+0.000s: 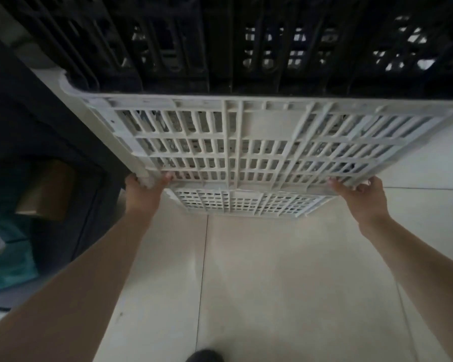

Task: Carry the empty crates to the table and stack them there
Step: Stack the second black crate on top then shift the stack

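Both hands, left hand (141,190) and right hand (361,197), grip white crate (259,142)

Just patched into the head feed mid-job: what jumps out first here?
A white slatted crate fills the middle, gripped at its near corners by the left hand and right hand. Black crates loom right above it across the top, with pale floor tiles below.

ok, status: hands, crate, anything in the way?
Left hand and right hand both grip white crate at its near edge. Black crates above it. Table not in view; cardboard box off left, tiled floor below.
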